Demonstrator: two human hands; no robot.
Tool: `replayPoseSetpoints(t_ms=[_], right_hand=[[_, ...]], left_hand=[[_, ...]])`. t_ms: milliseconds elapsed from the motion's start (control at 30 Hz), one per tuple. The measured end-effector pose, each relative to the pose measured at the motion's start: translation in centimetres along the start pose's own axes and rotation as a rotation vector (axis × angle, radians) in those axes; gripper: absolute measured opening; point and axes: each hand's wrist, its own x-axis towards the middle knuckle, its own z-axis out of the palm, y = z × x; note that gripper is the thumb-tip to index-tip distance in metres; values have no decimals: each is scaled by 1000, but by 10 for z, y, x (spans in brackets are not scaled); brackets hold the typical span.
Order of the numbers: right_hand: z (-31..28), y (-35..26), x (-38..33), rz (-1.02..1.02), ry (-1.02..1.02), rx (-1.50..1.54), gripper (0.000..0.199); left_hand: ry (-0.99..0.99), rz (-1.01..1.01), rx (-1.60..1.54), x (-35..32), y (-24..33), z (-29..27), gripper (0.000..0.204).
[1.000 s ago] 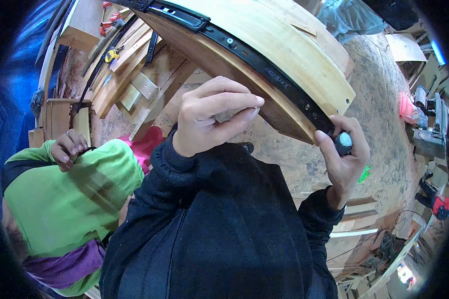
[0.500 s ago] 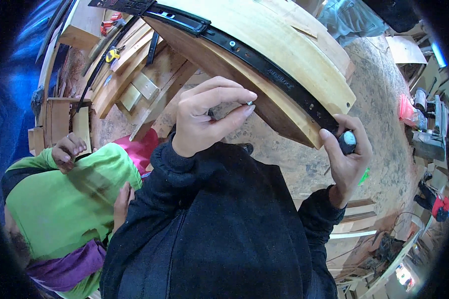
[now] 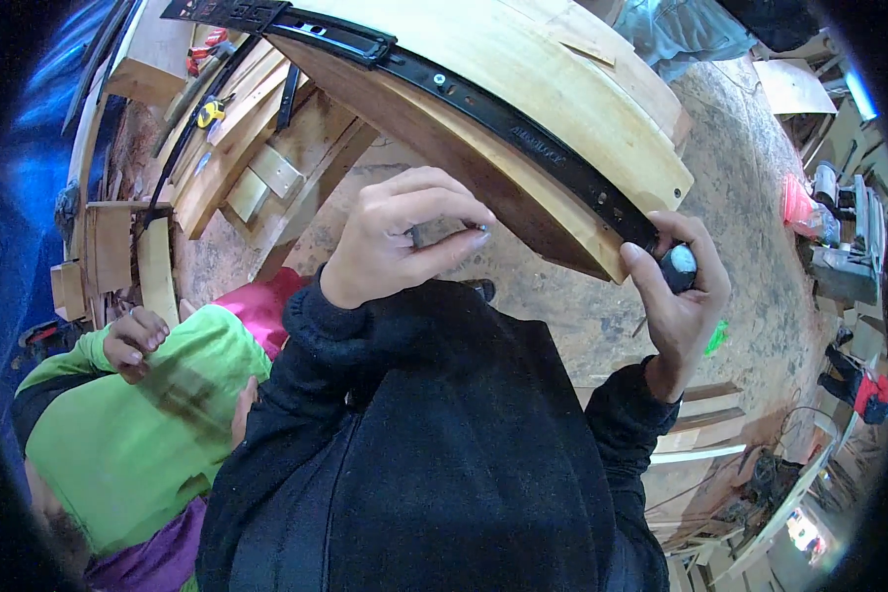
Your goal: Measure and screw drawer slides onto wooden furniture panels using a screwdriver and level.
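Note:
My left hand (image 3: 395, 237) is closed in a pinch, with a small metal screw (image 3: 482, 228) mostly hidden between thumb and forefinger. It hovers in front of the wooden board's near edge, apart from it. A black metal drawer slide (image 3: 523, 138) lies along the edge of that pale board (image 3: 553, 84), with one screw head (image 3: 439, 79) set in it. At the slide's right end, my right hand (image 3: 686, 296) has thumb and forefinger against the board's corner. Within the same hand is a screwdriver (image 3: 681, 261) with a dark handle and pale blue end; a thin shaft shows below.
To the left sits a person in a green top (image 3: 148, 414), hands near their lap. Behind them are stacked wood pieces (image 3: 237, 168) and a yellow tape measure (image 3: 210, 113). Boards (image 3: 705, 419) lie on the floor at right, near a pink bag (image 3: 804, 207).
The whole view has shifted slightly. My left hand has drawn a little left and down, its pinch closing further over the screw. My right hand stays at the slide's end.

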Motion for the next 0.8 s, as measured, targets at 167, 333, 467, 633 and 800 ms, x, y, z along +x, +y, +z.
replayPoseSetpoints(t_ms=[167, 333, 467, 633, 800], right_hand=[[0, 1, 0, 4, 2, -4, 30], [1, 2, 1, -12, -6, -21, 30], [1, 1, 1, -5, -9, -2, 30], [2, 2, -3, 9, 12, 38, 29], [2, -4, -3, -9, -4, -2, 29]], left_hand=[[-86, 13, 85, -4, -4, -6, 18], [-99, 8, 43, -3, 3, -10, 18], [-92, 39, 39, -1, 7, -9, 21], [-78, 107, 172, 6, 4, -19, 35], [97, 389, 701, 49, -38, -88, 63]])
